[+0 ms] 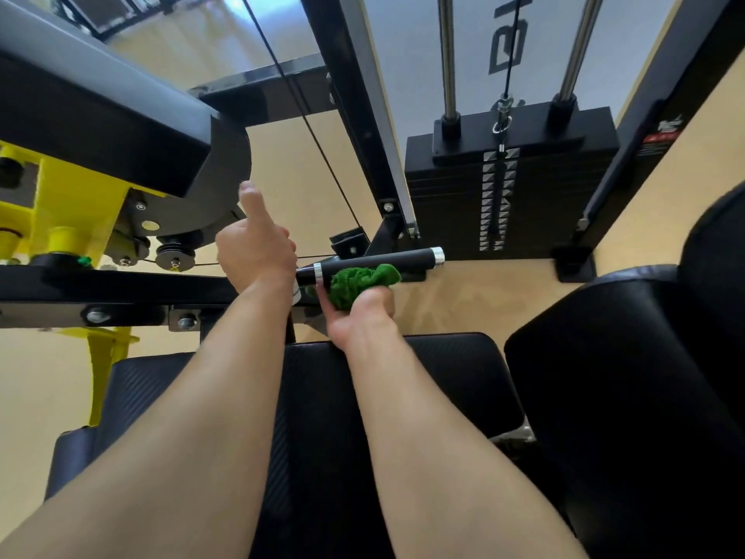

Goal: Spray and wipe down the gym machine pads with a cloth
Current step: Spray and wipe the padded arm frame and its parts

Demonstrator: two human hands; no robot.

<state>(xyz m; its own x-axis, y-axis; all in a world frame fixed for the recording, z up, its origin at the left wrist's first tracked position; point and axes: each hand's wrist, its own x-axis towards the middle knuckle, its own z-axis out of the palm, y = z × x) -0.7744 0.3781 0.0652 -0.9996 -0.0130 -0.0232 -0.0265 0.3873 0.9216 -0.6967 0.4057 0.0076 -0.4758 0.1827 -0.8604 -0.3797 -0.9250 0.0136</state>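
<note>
My right hand (358,316) grips a bunched green cloth (361,282) and holds it against the underside of a black handle grip (383,261) with chrome ends, which sticks out to the right of the machine frame. My left hand (254,246) is just left of that handle, with fingers curled and thumb raised. What it holds is almost wholly hidden. A white sliver (296,294) under the wrist looks like the spray bottle. The black seat pad (451,377) lies below both forearms. A thick black pad (625,377) stands at the right.
A black weight stack (504,187) with two chrome guide rods stands behind the handle. Yellow brackets (76,203), a pulley (175,256) and a thin cable (322,155) crowd the left. A large black arm (100,127) overhangs at upper left. The floor is tan.
</note>
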